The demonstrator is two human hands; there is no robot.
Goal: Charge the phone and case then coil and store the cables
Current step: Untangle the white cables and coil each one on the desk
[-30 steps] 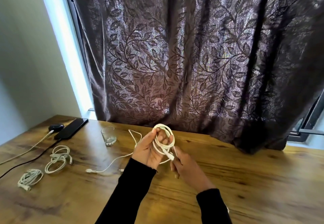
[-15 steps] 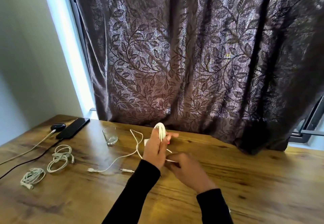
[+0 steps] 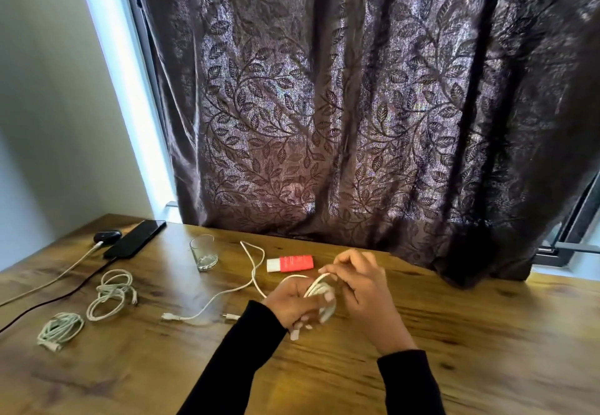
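Note:
My left hand grips a coiled white cable low over the wooden table, and my right hand pinches the coil's upper side. A loose white cable lies uncoiled just left of my hands. Two coiled white cables lie at the left: the nearer coil and the farther coil. At the far left corner a black phone and a dark earbud case lie with cables plugged in.
A small glass stands behind the loose cable. A red and white box lies beyond my hands. A dark leaf-patterned curtain hangs along the table's far edge. A black cable and a pale one trail off the left edge.
My hands lowered the coil toward the table and turned it; my right hand came up from below onto the coil. The red and white box came into sight behind them.

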